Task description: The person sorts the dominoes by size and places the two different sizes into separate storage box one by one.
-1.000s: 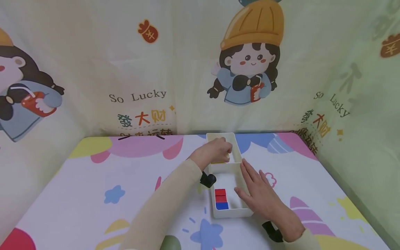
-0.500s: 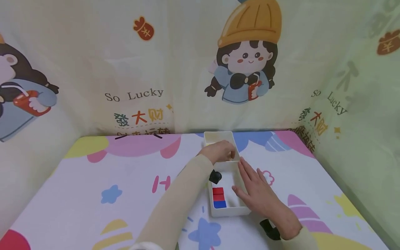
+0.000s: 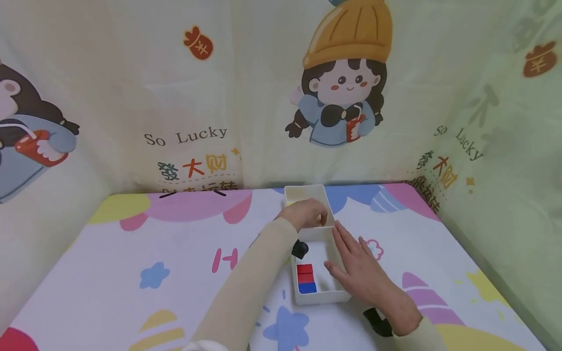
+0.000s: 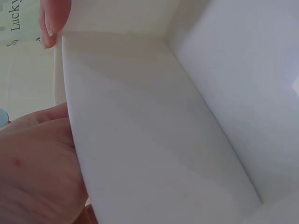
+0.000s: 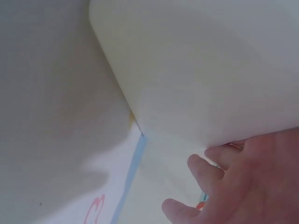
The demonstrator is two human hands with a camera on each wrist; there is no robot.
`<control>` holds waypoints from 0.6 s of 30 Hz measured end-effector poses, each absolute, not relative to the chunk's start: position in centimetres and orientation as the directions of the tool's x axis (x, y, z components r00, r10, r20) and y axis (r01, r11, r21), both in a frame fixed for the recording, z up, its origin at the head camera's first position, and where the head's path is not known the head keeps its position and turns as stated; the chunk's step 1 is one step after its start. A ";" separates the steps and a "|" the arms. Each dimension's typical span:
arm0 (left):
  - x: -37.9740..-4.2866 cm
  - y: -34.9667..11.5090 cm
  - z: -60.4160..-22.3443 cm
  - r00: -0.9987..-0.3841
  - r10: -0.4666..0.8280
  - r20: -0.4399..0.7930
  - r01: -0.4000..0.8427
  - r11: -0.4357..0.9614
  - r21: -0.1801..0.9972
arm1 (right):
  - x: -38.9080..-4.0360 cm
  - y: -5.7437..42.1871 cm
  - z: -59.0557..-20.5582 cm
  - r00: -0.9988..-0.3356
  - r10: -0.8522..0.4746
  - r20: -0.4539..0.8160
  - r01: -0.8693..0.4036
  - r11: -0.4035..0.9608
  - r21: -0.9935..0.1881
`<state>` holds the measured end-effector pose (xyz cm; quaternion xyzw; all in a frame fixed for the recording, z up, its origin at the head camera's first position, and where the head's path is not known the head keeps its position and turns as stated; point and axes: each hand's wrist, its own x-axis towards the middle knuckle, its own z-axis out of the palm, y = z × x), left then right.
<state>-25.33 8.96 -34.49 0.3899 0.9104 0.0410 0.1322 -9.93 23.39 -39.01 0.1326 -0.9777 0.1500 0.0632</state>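
A white two-compartment box (image 3: 322, 298) stands on the table. My left hand (image 3: 305, 213) reaches down into its far compartment, fingers bent; whatever lies under the fingertips is hidden. In the left wrist view this hand (image 4: 37, 163) is beyond the dividing wall (image 4: 140, 121). My right hand (image 3: 360, 265) lies along the box's right side, fingers straight, fingertips at the rim near the divider. Two red blocks (image 3: 305, 273) and a blue block (image 3: 307, 287) line the near compartment's left wall. A yellow patch (image 3: 290, 204) shows at the far compartment's left side.
The table has a printed cloth (image 3: 110, 268) with stars and coloured shapes. A patterned curtain (image 3: 259, 97) hangs behind the box and along both sides. Black wrist cameras sit below the left hand (image 3: 300, 249) and the right hand (image 3: 377, 322).
My left hand has lowered and shifted slightly toward the right side of the far compartment, then stayed nearly still. My right hand keeps its place against the box. The camera view has shifted slightly.
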 end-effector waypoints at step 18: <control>-24.3 8.5 -33.6 -0.676 0.661 -0.325 0.643 0.745 0.178 | -9.8 23.4 -39.1 -0.951 -0.255 0.173 -0.294 0.920 -0.260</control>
